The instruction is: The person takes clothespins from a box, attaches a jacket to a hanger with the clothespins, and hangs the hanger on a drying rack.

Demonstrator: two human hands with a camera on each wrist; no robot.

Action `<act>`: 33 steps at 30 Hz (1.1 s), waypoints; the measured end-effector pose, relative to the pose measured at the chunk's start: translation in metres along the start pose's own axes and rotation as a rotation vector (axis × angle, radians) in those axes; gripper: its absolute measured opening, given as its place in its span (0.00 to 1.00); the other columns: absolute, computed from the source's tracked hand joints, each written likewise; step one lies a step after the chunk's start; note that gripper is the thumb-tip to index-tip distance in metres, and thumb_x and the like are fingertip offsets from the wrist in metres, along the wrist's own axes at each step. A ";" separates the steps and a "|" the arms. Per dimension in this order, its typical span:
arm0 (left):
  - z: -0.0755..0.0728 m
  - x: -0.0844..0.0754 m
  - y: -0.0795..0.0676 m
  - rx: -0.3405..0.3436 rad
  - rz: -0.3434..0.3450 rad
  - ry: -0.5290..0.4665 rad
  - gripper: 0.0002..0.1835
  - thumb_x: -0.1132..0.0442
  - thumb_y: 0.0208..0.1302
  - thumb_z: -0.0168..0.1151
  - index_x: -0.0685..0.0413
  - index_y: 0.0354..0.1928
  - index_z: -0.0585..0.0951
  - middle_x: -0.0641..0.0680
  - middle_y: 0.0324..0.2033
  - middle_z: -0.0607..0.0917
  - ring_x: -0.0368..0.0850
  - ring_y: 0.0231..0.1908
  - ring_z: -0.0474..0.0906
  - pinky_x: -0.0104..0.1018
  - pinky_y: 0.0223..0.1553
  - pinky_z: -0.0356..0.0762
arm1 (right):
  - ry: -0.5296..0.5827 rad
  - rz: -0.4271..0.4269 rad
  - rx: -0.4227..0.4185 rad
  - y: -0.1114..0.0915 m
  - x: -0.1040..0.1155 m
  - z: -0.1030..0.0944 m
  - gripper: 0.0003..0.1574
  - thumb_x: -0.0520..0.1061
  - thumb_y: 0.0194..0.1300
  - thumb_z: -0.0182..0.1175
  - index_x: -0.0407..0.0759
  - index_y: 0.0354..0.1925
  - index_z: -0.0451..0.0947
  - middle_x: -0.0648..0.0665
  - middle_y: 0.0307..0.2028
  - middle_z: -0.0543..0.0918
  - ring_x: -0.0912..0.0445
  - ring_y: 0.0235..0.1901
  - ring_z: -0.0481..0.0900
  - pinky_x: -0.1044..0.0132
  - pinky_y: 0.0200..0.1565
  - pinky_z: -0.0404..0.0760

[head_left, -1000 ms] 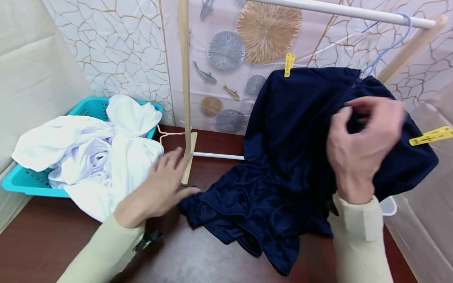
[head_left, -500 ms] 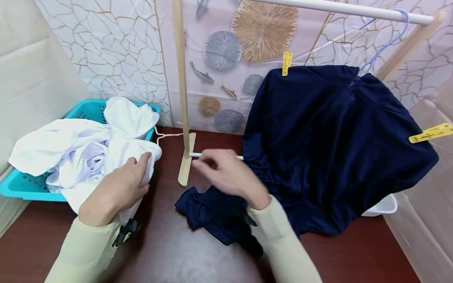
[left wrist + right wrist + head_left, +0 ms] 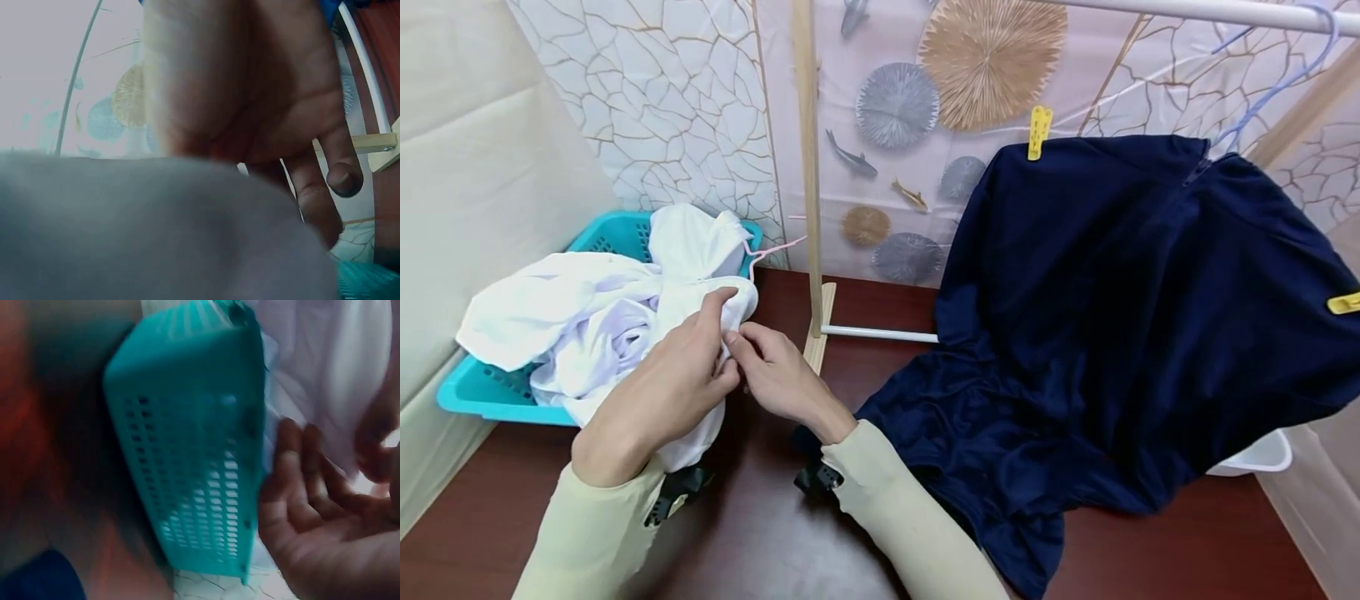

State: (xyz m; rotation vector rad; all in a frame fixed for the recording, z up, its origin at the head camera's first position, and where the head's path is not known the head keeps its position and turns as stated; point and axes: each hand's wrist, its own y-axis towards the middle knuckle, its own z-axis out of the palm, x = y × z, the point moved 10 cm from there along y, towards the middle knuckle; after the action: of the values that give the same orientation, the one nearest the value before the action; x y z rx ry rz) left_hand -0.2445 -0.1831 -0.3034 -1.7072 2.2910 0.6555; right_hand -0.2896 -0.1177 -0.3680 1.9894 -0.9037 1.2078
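A white garment (image 3: 591, 292) lies heaped in and over a teal basket (image 3: 512, 408). My left hand (image 3: 658, 387) is at the garment's right edge, its index finger along the cloth and its thumb below. Beside it, my right hand (image 3: 778, 375) pinches the same edge with thumb and fingers. The right wrist view shows the right hand's curled fingers (image 3: 306, 462) against the white cloth (image 3: 312, 356), next to the basket's slotted side (image 3: 194, 456). Pale cloth (image 3: 156, 231) covers the lower left wrist view and hides part of the left hand (image 3: 250, 94).
A navy zip-neck garment (image 3: 1097, 317) hangs at right on a blue hanger (image 3: 1277, 87), with yellow clothespins (image 3: 1039, 133) at its shoulders. A wooden rack post (image 3: 808, 167) stands between it and the basket. A pink hanger (image 3: 767, 250) sticks out at the basket's corner. A white container (image 3: 1255, 457) stands behind.
My right hand has left the navy garment and crossed left to the white one. The left hand has moved onto the white garment's edge. The pink hanger has tilted up slightly.
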 end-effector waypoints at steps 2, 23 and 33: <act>0.000 -0.002 -0.001 0.022 0.017 -0.012 0.39 0.67 0.65 0.59 0.61 0.75 0.55 0.55 0.32 0.77 0.48 0.32 0.74 0.47 0.41 0.74 | 0.074 0.006 -0.028 -0.001 -0.002 -0.001 0.17 0.50 0.81 0.49 0.41 0.41 0.78 0.43 0.23 0.77 0.57 0.22 0.75 0.72 0.27 0.71; -0.019 0.016 -0.023 0.113 -0.050 -0.048 0.37 0.42 0.75 0.56 0.56 0.76 0.61 0.65 0.65 0.72 0.63 0.63 0.72 0.63 0.61 0.70 | 0.364 0.085 -0.220 0.006 0.007 -0.024 0.13 0.39 0.76 0.51 0.32 0.46 0.79 0.54 0.20 0.77 0.65 0.23 0.77 0.74 0.28 0.76; -0.016 0.076 -0.005 0.086 -0.157 -0.081 0.49 0.52 0.74 0.61 0.69 0.78 0.42 0.76 0.74 0.48 0.78 0.70 0.47 0.75 0.67 0.53 | 0.116 -0.241 -0.075 -0.003 0.052 -0.025 0.15 0.41 0.78 0.47 0.33 0.51 0.76 0.42 0.28 0.79 0.68 0.23 0.74 0.75 0.31 0.76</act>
State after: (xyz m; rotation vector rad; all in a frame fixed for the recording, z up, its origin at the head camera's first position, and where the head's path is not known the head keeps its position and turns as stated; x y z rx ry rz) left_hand -0.2614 -0.2565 -0.3219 -1.7649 2.0741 0.5753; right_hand -0.2809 -0.1077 -0.3116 1.8864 -0.6222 1.1222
